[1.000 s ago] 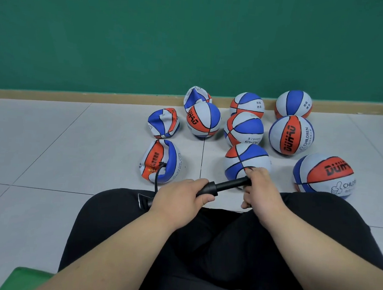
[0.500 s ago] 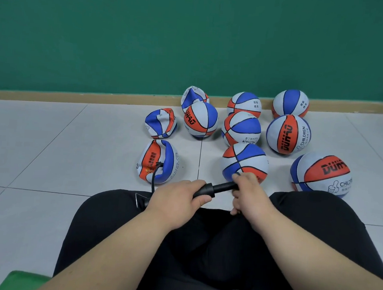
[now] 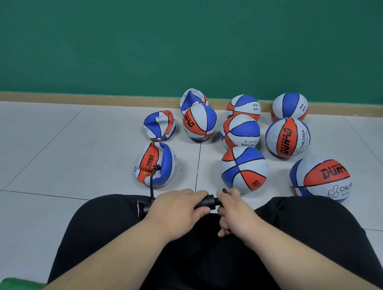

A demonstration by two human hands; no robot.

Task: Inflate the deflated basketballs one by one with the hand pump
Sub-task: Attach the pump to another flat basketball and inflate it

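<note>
Head view, nearest first: over a lap in black trousers (image 3: 201, 257), the left hand (image 3: 177, 208) wraps round the barrel of a slim black plastic hand pump (image 3: 206, 203). The right hand (image 3: 235, 211) clenches its handle, which sits almost against the barrel. The pump looks light, rigid and smooth, so a full-fist hold on barrel and handle suits it best.

From its left end a thin black rubber hose (image 3: 151, 185) rises toward eleven o'clock into the caved-in orange, blue and white basketball (image 3: 155, 164) on the pale tiled floor (image 3: 62, 159). That ball looks limp and light and would likely skid on the tile. A sideways tug could bend the needle, so steady the ball by its folded rim.

Farther at eleven and twelve o'clock lie two more crumpled balls (image 3: 159, 125). Round, firm balls (image 3: 287, 137) fill twelve to two o'clock.
</note>
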